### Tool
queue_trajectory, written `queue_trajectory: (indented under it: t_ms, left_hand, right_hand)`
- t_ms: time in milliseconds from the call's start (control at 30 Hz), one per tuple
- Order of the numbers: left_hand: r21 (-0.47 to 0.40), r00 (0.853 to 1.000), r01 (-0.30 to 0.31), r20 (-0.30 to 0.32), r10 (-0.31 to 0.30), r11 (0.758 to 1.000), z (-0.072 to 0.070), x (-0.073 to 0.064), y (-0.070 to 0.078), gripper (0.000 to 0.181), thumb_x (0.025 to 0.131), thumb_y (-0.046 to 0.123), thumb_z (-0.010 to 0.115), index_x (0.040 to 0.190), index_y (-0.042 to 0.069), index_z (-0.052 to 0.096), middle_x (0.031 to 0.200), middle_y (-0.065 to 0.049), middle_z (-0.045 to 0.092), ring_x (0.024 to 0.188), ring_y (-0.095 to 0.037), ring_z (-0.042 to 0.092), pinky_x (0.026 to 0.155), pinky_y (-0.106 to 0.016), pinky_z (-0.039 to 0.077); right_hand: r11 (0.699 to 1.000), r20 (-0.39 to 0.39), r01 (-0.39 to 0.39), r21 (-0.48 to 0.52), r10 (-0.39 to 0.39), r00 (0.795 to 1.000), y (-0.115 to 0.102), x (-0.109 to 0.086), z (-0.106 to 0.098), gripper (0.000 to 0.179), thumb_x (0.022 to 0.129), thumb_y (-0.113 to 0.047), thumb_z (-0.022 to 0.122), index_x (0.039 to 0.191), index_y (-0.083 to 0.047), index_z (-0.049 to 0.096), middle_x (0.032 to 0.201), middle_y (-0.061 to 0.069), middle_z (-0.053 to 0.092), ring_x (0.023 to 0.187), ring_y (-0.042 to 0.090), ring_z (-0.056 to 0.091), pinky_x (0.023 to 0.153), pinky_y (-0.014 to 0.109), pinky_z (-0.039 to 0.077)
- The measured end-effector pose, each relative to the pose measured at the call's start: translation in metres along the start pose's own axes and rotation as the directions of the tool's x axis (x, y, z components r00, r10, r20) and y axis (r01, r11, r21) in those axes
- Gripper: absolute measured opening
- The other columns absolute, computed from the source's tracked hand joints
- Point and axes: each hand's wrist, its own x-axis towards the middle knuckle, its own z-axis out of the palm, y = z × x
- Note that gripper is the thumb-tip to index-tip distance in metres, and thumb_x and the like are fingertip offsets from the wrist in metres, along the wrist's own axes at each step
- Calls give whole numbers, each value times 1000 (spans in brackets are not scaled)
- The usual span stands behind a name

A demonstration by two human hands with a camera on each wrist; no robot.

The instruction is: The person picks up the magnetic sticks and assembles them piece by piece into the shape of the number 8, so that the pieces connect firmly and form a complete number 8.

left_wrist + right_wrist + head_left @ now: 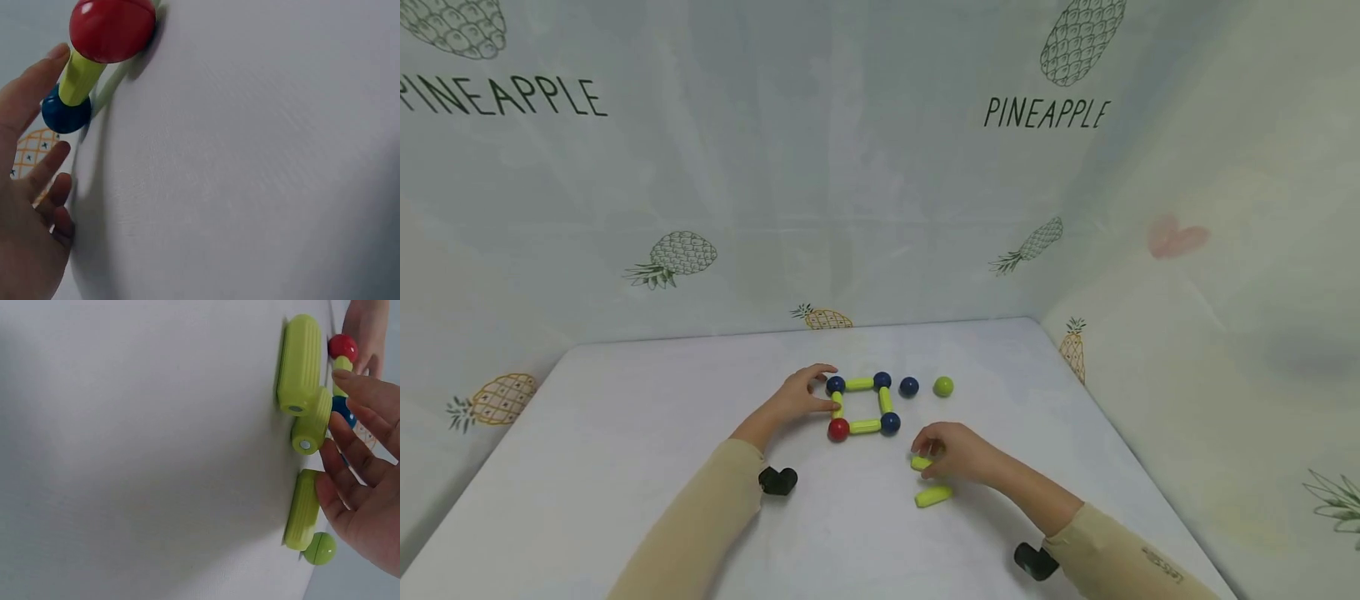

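Note:
In the head view, yellow-green rods and balls form a square (865,426) on the table, with a red ball (838,429) at the near left corner and blue balls at the others. My left hand (793,396) is at its left side, thumb tip right at the left rod (81,78) and another finger beside the far left blue ball (65,109). My right hand (962,452) hovers with spread, gently bent fingers over loose yellow-green rods. One loose rod (934,497) lies nearer me; another rod (312,422) sits by the fingertips in the right wrist view.
Behind the right hand, a loose blue ball (909,387) and a green ball (943,386) rest on the white table (647,433). A pineapple-print cloth (850,208) hangs behind and along the sides. Black devices (778,481) are at both wrists.

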Motion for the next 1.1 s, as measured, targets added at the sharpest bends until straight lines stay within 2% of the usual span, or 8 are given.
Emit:
queue_trajectory:
  t_ms: [233,400,633,933,1100]
  left_hand:
    - [-4,998,64,17,-64,998,3,6,-7,62,81,33,81,136,24,54,135,-8,53,118,-33,44,97,-55,40]
    - [-52,995,93,40,-91,994,4,5,-11,60,82,33,79,136,25,55,139,-8,50,125,-34,42,103,-56,35]
    - [-84,997,67,42,-63,994,3,5,-18,59,83,28,79,137,21,55,139,-11,50,129,-36,42,108,-51,32]
    - [-108,997,60,48,-55,992,3,10,-15,60,81,26,81,136,19,56,136,-10,53,125,-35,45,106,-51,34]
    - [-110,997,65,46,-61,992,3,11,-14,61,81,26,81,136,18,56,137,-12,53,127,-36,44,108,-50,33]
  right_hand:
    - [998,6,23,-54,-23,1000,5,8,3,29,74,-10,85,97,-16,69,88,-8,59,84,14,53,74,31,48]
    - [998,21,1,-69,0,1000,5,11,5,27,73,-8,85,92,-17,69,85,-9,59,82,14,52,73,33,47]
    - [996,30,0,-86,2,1000,1,15,8,23,73,-6,84,87,-18,69,82,-9,60,80,14,52,73,33,48]
    - [1000,10,-11,-3,11,1000,0,19,7,22,75,-7,83,86,-19,68,82,-8,59,79,15,53,70,31,48]
    - [999,33,-8,47,6,999,-8,22,8,21,77,-5,81,86,-17,68,81,-8,61,76,15,55,68,30,49]
